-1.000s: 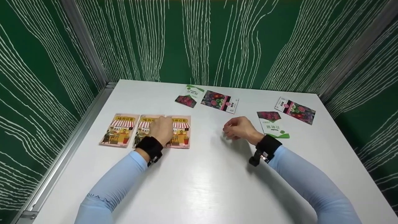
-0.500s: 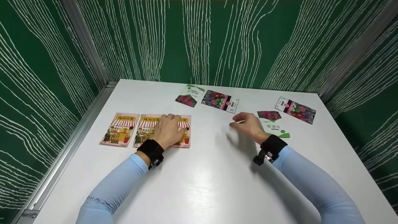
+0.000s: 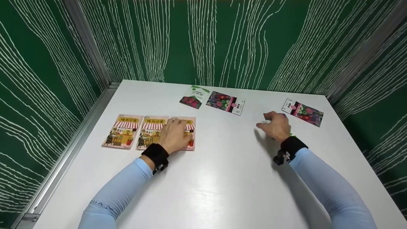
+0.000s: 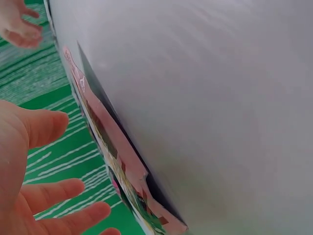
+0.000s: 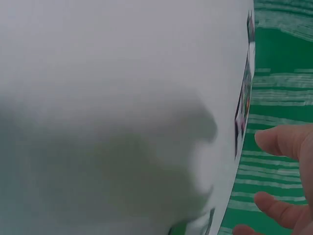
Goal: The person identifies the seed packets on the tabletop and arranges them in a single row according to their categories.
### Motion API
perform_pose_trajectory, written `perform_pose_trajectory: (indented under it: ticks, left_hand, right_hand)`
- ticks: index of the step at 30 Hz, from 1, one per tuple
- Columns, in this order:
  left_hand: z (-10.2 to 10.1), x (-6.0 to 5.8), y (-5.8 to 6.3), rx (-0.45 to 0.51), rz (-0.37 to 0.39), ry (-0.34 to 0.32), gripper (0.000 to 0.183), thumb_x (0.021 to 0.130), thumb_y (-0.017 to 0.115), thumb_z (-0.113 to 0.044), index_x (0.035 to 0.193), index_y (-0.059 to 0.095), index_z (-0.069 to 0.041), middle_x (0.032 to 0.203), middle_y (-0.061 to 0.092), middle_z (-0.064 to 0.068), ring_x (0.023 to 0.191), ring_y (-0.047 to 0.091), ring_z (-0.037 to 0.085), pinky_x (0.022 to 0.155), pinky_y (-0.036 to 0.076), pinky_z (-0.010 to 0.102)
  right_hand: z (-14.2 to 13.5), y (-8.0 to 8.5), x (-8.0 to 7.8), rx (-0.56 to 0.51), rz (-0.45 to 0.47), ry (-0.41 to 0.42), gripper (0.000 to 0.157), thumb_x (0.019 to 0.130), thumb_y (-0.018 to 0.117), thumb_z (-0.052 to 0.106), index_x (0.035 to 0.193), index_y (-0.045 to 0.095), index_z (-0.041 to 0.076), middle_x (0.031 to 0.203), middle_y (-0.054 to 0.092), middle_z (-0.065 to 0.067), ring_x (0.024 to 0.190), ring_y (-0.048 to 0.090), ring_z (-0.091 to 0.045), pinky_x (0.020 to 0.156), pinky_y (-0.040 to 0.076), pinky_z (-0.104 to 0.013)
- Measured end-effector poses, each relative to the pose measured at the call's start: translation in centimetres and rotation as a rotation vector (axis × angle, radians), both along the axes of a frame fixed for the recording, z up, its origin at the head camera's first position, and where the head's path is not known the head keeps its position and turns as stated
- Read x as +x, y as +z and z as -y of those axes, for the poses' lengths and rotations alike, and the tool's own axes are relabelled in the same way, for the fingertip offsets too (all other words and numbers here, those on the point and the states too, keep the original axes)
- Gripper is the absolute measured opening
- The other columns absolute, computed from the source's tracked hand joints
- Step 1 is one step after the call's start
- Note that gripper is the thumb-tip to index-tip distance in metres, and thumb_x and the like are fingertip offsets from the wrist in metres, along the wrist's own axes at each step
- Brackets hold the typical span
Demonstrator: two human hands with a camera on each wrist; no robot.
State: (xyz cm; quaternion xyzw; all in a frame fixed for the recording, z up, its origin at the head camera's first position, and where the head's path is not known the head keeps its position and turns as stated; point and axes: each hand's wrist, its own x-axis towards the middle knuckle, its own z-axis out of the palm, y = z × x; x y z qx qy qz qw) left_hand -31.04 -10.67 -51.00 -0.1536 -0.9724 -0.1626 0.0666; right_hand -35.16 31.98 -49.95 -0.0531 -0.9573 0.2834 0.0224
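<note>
Three pink packets with a striped shop awning lie in a row: a left one [image 3: 122, 132], a middle one [image 3: 152, 128] and a right one [image 3: 191, 130]. Over the right one is my left hand [image 3: 173, 135], covering much of it. The left wrist view shows that hand's fingers loosely spread beside a pink packet's edge [image 4: 117, 142], with nothing held. My right hand [image 3: 275, 127] hovers above a white-and-green flower packet, thumb and fingers apart. Only slivers of that packet show in the head view; its green corner [image 5: 181, 228] appears in the right wrist view.
Along the table's back lie another white-and-green packet [image 3: 195, 97] and a dark flower packet [image 3: 225, 103]. A similar dark flower packet [image 3: 303, 112] lies at the back right. Green walls with white lines surround the white table [image 3: 203, 190].
My right hand has moved right, from the table's middle to over the white-and-green packet. My left hand's fingers have loosened and spread, and it has shifted slightly right over the right pink packet.
</note>
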Motion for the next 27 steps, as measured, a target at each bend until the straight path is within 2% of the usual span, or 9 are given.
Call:
perform_pose_trajectory:
  ticks: [4,10,13,16,21,24,27]
  left_hand:
    - [0.1,0.0,-0.1,0.018,0.0,-0.004,0.059,0.106,0.075,-0.041,0.151,0.066,-0.004,0.153,0.068,0.026,0.146,0.059,0.048,0.121,0.052,0.065]
    - [0.1,0.1,0.1,0.042,0.015,-0.016,0.06,0.106,0.074,-0.04,0.152,0.066,-0.003,0.154,0.066,0.026,0.148,0.057,0.049,0.124,0.05,0.064]
    - [0.1,0.1,0.1,0.052,0.012,-0.023,0.058,0.106,0.074,-0.039,0.15,0.067,-0.003,0.154,0.067,0.026,0.146,0.058,0.049,0.123,0.051,0.064]
    - [-0.1,0.2,0.2,0.074,-0.007,-0.039,0.054,0.105,0.076,-0.037,0.146,0.07,-0.003,0.149,0.07,0.026,0.141,0.061,0.048,0.118,0.054,0.065]
    - [-0.3,0.4,0.3,0.06,-0.013,-0.047,0.051,0.105,0.076,-0.035,0.145,0.071,-0.004,0.146,0.072,0.024,0.136,0.063,0.045,0.111,0.058,0.064]
    - [-0.5,0.4,0.4,0.043,-0.007,-0.048,0.052,0.105,0.074,-0.035,0.147,0.07,-0.005,0.147,0.072,0.023,0.137,0.063,0.044,0.111,0.058,0.064]
    - [-0.6,0.4,0.5,0.051,-0.024,-0.05,0.052,0.104,0.075,-0.035,0.147,0.07,-0.006,0.145,0.073,0.023,0.135,0.063,0.045,0.108,0.059,0.064]
  right_hand:
    - [-2.4,-0.3,-0.4,0.033,0.036,-0.086,0.07,0.098,0.077,0.05,0.15,0.065,0.004,0.153,0.063,-0.032,0.145,0.053,-0.059,0.114,0.042,-0.08]
    - [-4.9,-1.0,-0.6,0.069,0.176,-0.192,0.105,0.098,0.068,0.066,0.165,0.036,-0.008,0.166,0.038,-0.044,0.157,0.033,-0.066,0.122,0.035,-0.083]
    - [-5.5,-1.4,-0.6,0.109,0.209,-0.202,0.113,0.098,0.066,0.069,0.168,0.028,-0.011,0.166,0.036,-0.047,0.155,0.033,-0.067,0.121,0.037,-0.083]
    - [-5.6,-1.7,-0.6,0.145,0.22,-0.2,0.114,0.098,0.065,0.07,0.166,0.029,-0.014,0.163,0.039,-0.048,0.152,0.037,-0.067,0.12,0.038,-0.081]
    - [-5.4,-1.7,-0.8,0.162,0.162,-0.176,0.11,0.097,0.071,0.064,0.159,0.037,-0.02,0.151,0.05,-0.049,0.138,0.052,-0.064,0.111,0.052,-0.074]
    - [-5.4,-1.3,-0.8,0.156,0.149,-0.172,0.107,0.095,0.076,0.061,0.153,0.044,-0.024,0.144,0.055,-0.047,0.119,0.063,-0.053,0.098,0.06,-0.067]
    - [-5.6,-1.0,-0.8,0.14,0.156,-0.179,0.098,0.093,0.082,0.058,0.144,0.054,-0.021,0.134,0.063,-0.041,0.104,0.063,-0.042,0.087,0.061,-0.059]
